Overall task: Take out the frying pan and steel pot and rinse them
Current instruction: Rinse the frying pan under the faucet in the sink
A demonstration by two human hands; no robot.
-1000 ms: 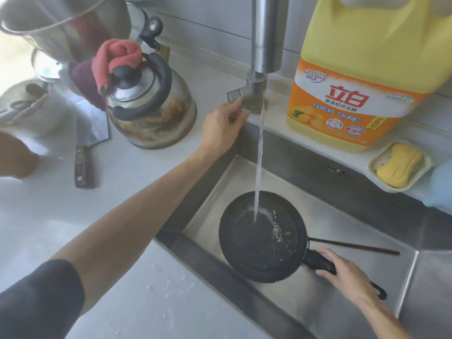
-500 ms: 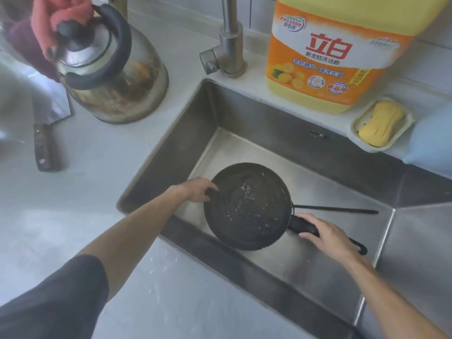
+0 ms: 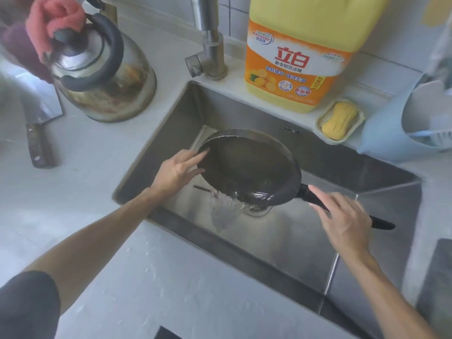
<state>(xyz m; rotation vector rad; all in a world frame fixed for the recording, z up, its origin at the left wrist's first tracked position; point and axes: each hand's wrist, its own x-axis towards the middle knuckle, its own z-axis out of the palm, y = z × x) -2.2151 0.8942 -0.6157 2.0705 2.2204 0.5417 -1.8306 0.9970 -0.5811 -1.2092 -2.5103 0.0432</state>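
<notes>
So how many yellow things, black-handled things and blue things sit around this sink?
Yellow: 2, the detergent jug and soap bar.
Black-handled: 2, the frying pan and kettle.
Blue: 1, the basin.
Total: 5.

Home kitchen, steel sink [image 3: 293, 243], tap [image 3: 208, 57], stained kettle [image 3: 102, 69], dish-soap jug [image 3: 298, 57], cleaver [image 3: 39, 123] on counter

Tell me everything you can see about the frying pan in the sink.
The frying pan is round, dark and wet, with a long black handle. It is held tilted above the steel sink, its lower edge toward the drain, and water pours from that edge. The right hand holds the handle; the left hand touches the rim with its fingertips.
</notes>
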